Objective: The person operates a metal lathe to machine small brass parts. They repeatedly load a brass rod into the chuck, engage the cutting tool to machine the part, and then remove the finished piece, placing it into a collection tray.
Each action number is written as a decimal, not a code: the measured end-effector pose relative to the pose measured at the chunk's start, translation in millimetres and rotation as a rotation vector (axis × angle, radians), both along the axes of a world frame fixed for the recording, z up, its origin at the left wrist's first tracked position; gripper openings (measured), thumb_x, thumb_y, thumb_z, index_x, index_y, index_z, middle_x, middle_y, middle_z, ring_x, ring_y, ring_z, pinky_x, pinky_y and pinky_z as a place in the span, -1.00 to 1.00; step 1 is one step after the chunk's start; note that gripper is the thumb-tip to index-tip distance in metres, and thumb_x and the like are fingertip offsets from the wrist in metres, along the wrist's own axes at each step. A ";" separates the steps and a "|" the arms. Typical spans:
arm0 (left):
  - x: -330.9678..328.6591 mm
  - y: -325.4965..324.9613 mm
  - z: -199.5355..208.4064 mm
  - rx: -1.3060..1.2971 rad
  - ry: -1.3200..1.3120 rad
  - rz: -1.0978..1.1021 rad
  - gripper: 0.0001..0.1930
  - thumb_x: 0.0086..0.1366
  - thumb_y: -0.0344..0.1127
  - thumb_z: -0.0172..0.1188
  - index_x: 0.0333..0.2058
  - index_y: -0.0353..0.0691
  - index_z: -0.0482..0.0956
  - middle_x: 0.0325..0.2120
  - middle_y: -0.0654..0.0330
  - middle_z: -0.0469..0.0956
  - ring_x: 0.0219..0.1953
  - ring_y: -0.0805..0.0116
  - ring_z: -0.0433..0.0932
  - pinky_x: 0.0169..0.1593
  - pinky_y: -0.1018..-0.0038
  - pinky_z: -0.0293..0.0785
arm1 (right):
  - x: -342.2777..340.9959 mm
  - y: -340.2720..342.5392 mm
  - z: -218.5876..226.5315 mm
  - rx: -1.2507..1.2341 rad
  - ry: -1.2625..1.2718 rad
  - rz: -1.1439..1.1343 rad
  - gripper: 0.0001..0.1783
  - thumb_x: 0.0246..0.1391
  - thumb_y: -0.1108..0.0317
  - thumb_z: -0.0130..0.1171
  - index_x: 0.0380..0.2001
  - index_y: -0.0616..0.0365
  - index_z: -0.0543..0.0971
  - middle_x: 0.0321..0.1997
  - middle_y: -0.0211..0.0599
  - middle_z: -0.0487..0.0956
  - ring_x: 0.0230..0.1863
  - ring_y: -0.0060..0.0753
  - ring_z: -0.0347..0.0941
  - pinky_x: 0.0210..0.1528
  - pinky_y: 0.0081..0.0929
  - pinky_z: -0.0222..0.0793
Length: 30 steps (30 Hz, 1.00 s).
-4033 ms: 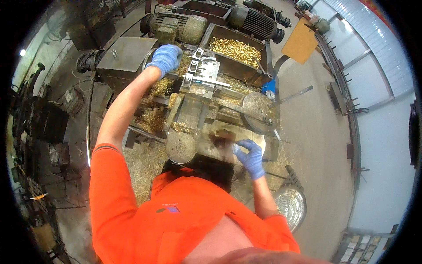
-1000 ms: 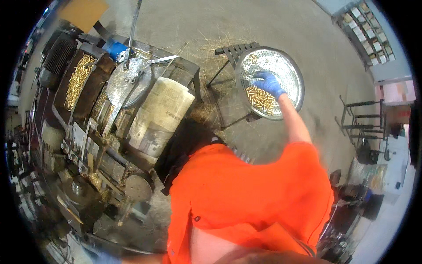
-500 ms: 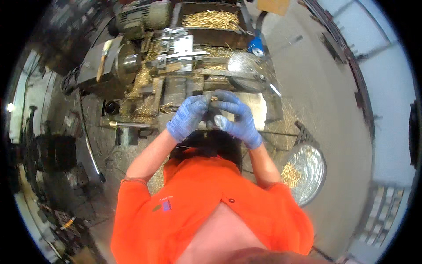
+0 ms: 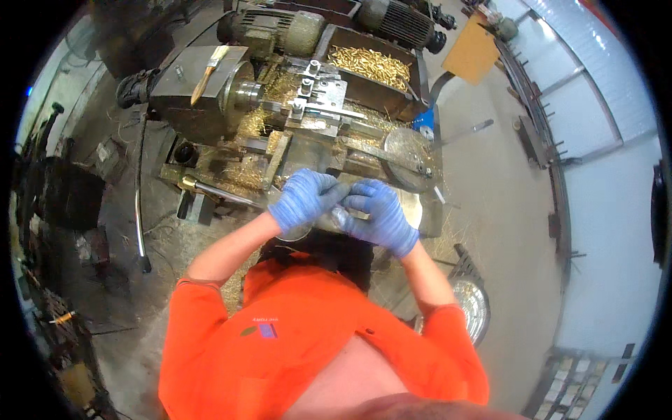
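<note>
Close together, just short of the machine

Both gloved hands come together at the front of the machine; the left hand has its fingers bent inward, and the right hand curls to meet them from the other side, thumb apart from its fingers; the fingertips touch or nearly touch, and whether a small piece sits between them I cannot tell (the gloves hide that spot).

The relation that counts is to the spindle; it lies beyond the left hand and off to its left, its long axis running sideways toward the clamp block; the block stands almost straight ahead of the joined fingertips, across the slide, well apart from them; the left hand is the nearer of the two to both.

Just beside the right hand, partly behind it, lies a pale sheet; a silver bar slants toward the left wrist; the bin of brass pieces is farther off, past the block.
</note>
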<state>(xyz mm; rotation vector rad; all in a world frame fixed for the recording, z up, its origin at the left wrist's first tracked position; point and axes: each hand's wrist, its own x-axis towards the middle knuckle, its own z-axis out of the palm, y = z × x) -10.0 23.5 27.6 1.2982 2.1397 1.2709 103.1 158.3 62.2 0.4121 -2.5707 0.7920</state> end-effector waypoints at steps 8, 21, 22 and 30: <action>-47.8 -76.8 17.2 0.086 0.117 -0.038 -0.74 0.16 -0.22 0.09 -0.34 -0.33 0.54 -0.56 0.04 0.53 -0.53 0.31 0.51 -0.38 0.46 0.42 | -54.5 -5.7 12.6 0.217 -0.161 0.167 -0.81 -0.23 0.24 0.27 -0.53 0.10 0.58 -0.47 -0.22 0.51 -0.42 -0.10 0.42 -0.34 -0.30 0.33; -81.7 -366.1 -64.3 -0.558 0.191 0.869 -0.67 0.12 -0.16 0.18 -0.21 -0.25 0.47 -0.50 0.08 0.53 -0.52 0.18 0.49 -0.39 0.33 0.41 | -256.2 -29.0 8.0 0.724 -0.509 -0.103 -0.53 -0.20 -0.07 0.07 -0.45 0.11 0.63 -0.39 -0.09 0.58 -0.25 -0.08 0.50 -0.15 -0.25 0.40; -74.0 -368.6 -93.0 -0.336 0.073 0.879 -0.65 0.12 -0.18 0.19 -0.20 -0.30 0.45 -0.58 0.13 0.50 -0.59 0.29 0.45 -0.47 0.39 0.39 | -258.6 -28.2 5.3 0.704 -0.516 -0.095 -0.54 -0.20 -0.06 0.07 -0.44 0.11 0.63 -0.39 -0.09 0.58 -0.25 -0.08 0.51 -0.15 -0.26 0.40; -66.7 -343.3 -95.5 -0.298 -0.194 1.083 -0.78 0.13 -0.28 0.18 -0.32 -0.29 0.44 -0.71 0.29 0.39 -0.72 0.53 0.33 -0.65 0.53 0.28 | -258.0 -23.1 2.1 0.689 -0.495 -0.020 -0.55 -0.21 -0.05 0.09 -0.35 0.04 0.62 -0.35 -0.11 0.58 -0.23 -0.08 0.49 -0.12 -0.24 0.39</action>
